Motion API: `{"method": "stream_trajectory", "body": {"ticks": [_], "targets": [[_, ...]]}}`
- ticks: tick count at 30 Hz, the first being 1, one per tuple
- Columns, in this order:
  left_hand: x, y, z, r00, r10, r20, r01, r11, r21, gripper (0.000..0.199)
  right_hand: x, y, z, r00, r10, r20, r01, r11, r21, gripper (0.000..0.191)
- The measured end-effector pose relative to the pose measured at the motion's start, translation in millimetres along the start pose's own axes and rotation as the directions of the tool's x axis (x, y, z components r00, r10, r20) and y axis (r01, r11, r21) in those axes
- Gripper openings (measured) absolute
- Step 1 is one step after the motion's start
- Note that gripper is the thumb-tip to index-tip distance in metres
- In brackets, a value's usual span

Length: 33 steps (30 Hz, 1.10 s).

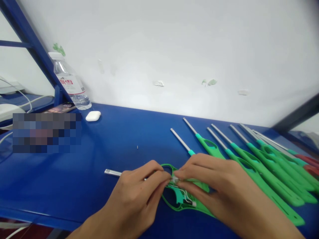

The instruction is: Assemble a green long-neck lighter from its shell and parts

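An opened green long-necked lighter [174, 208] lies low in front of me, its metal tube [113, 172] pointing left. Thin white wires, a teal trigger [178, 196] and a small dark-and-white part show in its handle. My left hand [142, 192] is closed over the lighter's neck, thumb and fingers pinched at the middle. My right hand [214, 182] pinches a small whitish, clear-looking piece [175, 179] just above the handle. Both sets of fingertips nearly meet there. What lies directly under the left fingers is hidden.
Several assembled green lighters [264, 172] lie in a slanted row at right, with red ones [309, 162] beyond. A water bottle [71, 83], a white earbud case [93, 116] and a phone [61, 108] sit at back left. A tiny pin [137, 147] lies on the blue table [74, 186].
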State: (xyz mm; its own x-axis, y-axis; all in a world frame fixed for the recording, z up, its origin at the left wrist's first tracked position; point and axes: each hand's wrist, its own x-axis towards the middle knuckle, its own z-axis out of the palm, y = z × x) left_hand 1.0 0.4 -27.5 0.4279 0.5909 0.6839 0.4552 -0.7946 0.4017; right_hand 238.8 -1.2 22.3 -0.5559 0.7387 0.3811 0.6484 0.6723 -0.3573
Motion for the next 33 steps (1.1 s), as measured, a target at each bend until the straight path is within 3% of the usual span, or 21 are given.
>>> {"method": "stream_trajectory", "body": {"ticks": [12, 29, 33], "targets": [[1.8, 2.2, 0.5, 0.999, -0.036, -0.026, 0.035, 0.999, -0.039, 0.017, 1.6, 0.4, -0.4, 0.999, -0.011, -0.052, 0.012, 1.0, 0.011, 0.013], [0.5, -1.5, 2.3, 0.998, -0.065, -0.014, 0.065, 0.998, 0.006, 0.021, 2.5, -1.6, 0.9, 0.999, 0.036, -0.04, -0.035, 0.999, 0.009, 0.011], [0.4, -2.4, 2.6, 0.995, -0.075, -0.063, 0.076, 0.997, 0.014, 0.017, 2.6, -0.3, 2.3, 0.996, 0.03, -0.079, -0.032, 0.999, -0.026, 0.009]]}}
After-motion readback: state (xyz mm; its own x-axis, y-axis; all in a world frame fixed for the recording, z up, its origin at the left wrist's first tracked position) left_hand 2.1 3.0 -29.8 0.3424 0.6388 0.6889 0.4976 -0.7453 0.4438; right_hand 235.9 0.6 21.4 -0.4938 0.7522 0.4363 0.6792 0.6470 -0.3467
